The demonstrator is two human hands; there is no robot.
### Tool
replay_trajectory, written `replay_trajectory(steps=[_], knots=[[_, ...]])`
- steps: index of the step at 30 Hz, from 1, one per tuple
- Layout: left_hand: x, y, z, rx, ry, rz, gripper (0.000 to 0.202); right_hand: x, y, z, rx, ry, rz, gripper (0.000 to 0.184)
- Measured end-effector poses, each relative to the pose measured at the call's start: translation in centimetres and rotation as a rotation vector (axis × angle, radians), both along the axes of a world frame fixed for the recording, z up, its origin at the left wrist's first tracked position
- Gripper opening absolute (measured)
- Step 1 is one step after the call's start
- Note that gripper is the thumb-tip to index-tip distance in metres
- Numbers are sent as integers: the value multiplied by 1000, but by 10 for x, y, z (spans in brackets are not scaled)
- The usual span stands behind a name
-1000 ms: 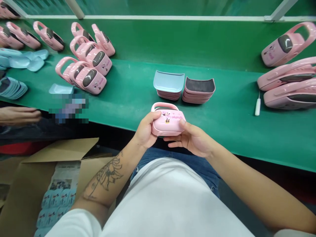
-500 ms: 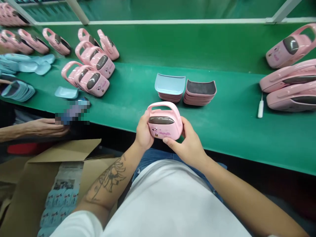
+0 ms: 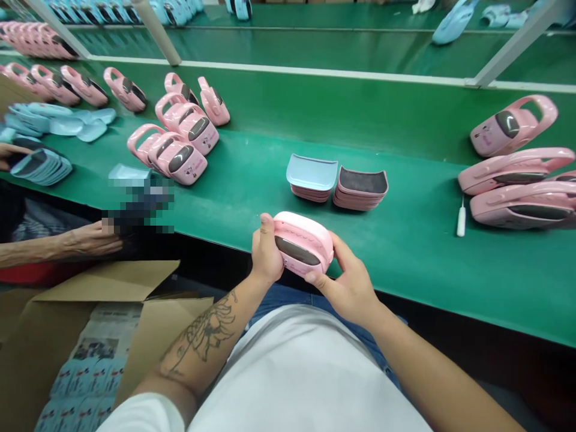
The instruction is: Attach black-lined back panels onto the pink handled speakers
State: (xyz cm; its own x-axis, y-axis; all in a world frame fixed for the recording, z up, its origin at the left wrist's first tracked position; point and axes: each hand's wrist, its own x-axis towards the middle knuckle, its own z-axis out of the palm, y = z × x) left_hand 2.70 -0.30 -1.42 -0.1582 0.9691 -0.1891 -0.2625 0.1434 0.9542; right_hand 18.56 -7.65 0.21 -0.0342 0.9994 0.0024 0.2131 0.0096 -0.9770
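A pink plastic case with a carrying handle and a dark glossy window (image 3: 297, 251) is between my two hands, over the table's front edge. My left hand (image 3: 267, 253) grips its left end, thumb up along the side. Around the right end my right hand (image 3: 344, 277) is closed, its thumb at the lower front. The case is tipped so its handle and top face me, and part of the printed front is hidden. Just beyond it stand a stack topped by a light blue curved panel (image 3: 312, 172) and a stack of pink panels with dark insides (image 3: 361, 187).
Pink cases (image 3: 182, 159) stand in a group at left, with more pink cases (image 3: 522, 201) at right beside a white-handled screwdriver (image 3: 461, 221). A co-worker's hand (image 3: 92, 238) holds a blurred-out object. An open carton (image 3: 103, 282) with printed blue items is below left.
The pink case has been tilted so its top and handle turn toward me. My left thumb has risen along its side. The camera view has shifted, showing more of the upper shelf.
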Motion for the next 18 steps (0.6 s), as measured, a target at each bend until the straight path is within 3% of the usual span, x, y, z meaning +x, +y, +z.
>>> replay_trajectory(steps=[5,8,11,15,18], knots=[[3,-4,-8,83,118,-1,89,5,-1,-10,93,-18,-35,84],[9,-5,-16,69,141,-2,84,12,-2,-17,39,30,40,80],[16,-6,-16,120,170,-54,76,13,-1,-26,6,54,-28,81],[18,-3,-6,287,193,-280,64,14,1,-33,65,161,-225,75],[15,1,-1,400,230,-515,71,20,3,-28,53,290,-233,67]])
